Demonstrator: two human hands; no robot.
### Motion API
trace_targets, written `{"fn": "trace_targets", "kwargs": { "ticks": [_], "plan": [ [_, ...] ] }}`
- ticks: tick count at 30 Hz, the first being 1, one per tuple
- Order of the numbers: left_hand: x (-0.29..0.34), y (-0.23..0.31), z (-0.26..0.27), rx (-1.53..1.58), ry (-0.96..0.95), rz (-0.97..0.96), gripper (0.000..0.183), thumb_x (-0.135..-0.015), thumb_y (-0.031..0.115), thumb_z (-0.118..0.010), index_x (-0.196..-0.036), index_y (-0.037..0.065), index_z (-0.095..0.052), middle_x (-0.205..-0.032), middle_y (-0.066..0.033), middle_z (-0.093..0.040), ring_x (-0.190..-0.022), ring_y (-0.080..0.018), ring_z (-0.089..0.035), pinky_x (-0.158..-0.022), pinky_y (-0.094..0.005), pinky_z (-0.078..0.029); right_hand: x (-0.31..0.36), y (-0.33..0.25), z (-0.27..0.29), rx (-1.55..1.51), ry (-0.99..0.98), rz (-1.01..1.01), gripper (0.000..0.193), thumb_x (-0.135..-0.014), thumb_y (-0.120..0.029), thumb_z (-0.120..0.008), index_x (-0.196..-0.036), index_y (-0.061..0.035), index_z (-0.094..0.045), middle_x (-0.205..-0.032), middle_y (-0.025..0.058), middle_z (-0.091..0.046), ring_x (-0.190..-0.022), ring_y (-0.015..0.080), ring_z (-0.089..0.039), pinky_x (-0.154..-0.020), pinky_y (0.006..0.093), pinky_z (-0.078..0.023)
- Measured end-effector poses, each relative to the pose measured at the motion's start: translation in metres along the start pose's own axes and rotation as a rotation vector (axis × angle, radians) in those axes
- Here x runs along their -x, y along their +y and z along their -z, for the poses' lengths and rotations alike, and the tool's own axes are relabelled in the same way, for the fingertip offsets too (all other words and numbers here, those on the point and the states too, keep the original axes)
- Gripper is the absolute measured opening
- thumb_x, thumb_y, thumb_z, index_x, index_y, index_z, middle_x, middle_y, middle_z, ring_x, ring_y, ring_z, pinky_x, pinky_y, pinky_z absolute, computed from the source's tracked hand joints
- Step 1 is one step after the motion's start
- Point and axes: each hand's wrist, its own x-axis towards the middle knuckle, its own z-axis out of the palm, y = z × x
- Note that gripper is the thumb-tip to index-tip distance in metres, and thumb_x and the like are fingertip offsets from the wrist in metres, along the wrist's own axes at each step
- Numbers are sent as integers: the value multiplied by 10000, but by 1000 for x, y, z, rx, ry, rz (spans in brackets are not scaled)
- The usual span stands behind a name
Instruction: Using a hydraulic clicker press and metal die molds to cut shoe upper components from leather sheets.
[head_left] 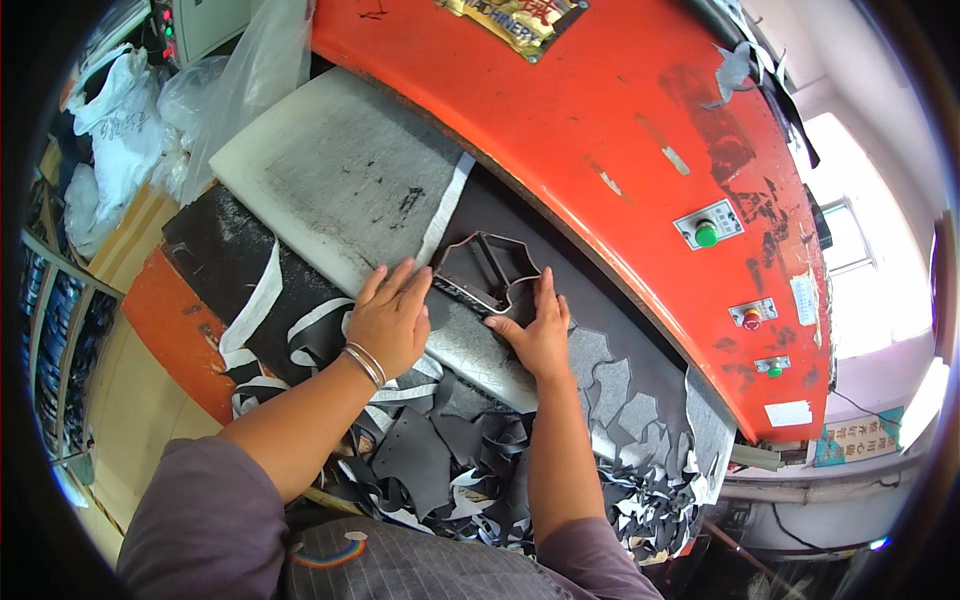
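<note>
Frame [492,264] on the dark sheet [600,300] is best steadied evenly, left grip [392,322] unclenched at its left end, right grip [541,338] with thumb and fingers apart around the near-right corner, pressing without twisting.

Bright window [862,245] at right; pale pinkish wall [890,376] beneath

Looks like metal on the frame [492,262] — matt, smooth on the black sheet [600,300] — glossy but scuffed on the red machine [600,140].
</note>
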Motion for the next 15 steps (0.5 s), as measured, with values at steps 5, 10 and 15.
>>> {"fn": "trace_targets", "kwargs": {
  "ticks": [5,10,15],
  "plan": [
    [-6,2,0,-33,11,7,429,-832,119,-515,-1233,-35,-521,-1218,-165,-595,-1242,-296,-490,-1081,-463,-271,-7,1,3,-5,-4,-5,1217,-579,-521,-814,-1442,63,-184,-1339,245,-495,-1306,297,-435,-1128,453,-177],
    [-12,9,0,-19,19,-1,430,-831,121,-521,-1232,-35,-523,-1210,-170,-599,-1227,-298,-503,-1074,-457,-284,-11,4,13,33,-12,0,1202,-575,-543,-804,-1430,67,-221,-1351,224,-491,-1303,283,-438,-1126,442,-195],
    [-10,7,2,-60,14,-2,423,-853,149,-510,-1241,-19,-524,-1184,-127,-631,-1230,-272,-508,-1076,-434,-287,-8,8,8,6,0,1,1199,-567,-554,-799,-1424,69,-236,-1339,216,-503,-1291,285,-449,-1123,454,-196]
  ]
}}
